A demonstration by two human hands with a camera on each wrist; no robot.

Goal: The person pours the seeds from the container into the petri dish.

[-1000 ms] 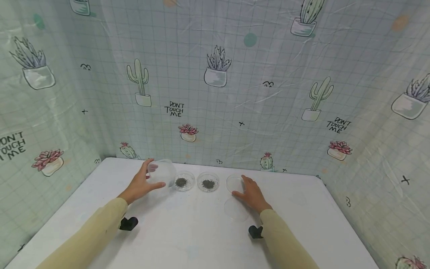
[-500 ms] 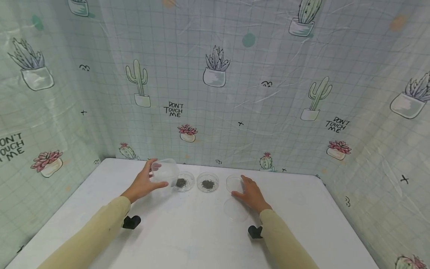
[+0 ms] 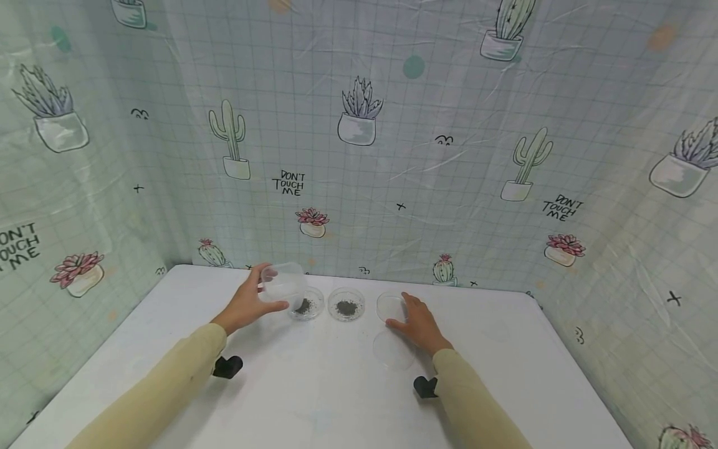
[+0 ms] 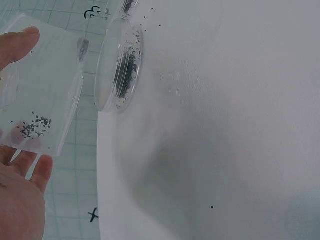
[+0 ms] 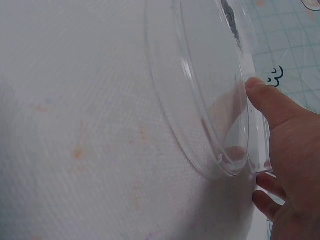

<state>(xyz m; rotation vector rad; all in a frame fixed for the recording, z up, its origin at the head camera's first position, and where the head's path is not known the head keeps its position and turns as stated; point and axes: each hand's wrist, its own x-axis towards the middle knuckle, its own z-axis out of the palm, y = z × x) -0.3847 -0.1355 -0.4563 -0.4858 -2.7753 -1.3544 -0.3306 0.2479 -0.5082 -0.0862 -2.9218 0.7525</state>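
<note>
My left hand [image 3: 249,304] grips a translucent plastic tub [image 3: 283,280], tilted above the table beside the leftmost petri dish [image 3: 318,304]. Small dark grains [image 4: 36,127] lie inside the tub in the left wrist view. Dark grains also lie in that leftmost dish, partly hidden by the tub, and in a second petri dish [image 3: 346,294] to its right. My right hand [image 3: 421,325] holds the edge of a clear petri dish [image 3: 389,305] between thumb and fingers. Closer to me lies another clear round dish or lid [image 3: 389,350], large in the right wrist view.
The white table [image 3: 314,393] ends at a patterned curtain [image 3: 359,187] behind and at both sides. A few loose grains [image 4: 212,207] are scattered on it. Black heart-shaped pieces [image 3: 228,366] show beside both sleeves.
My left hand has moved rightward with the tub, which now overlaps more of the leftmost dish. The right hand and the dishes have stayed in place.
</note>
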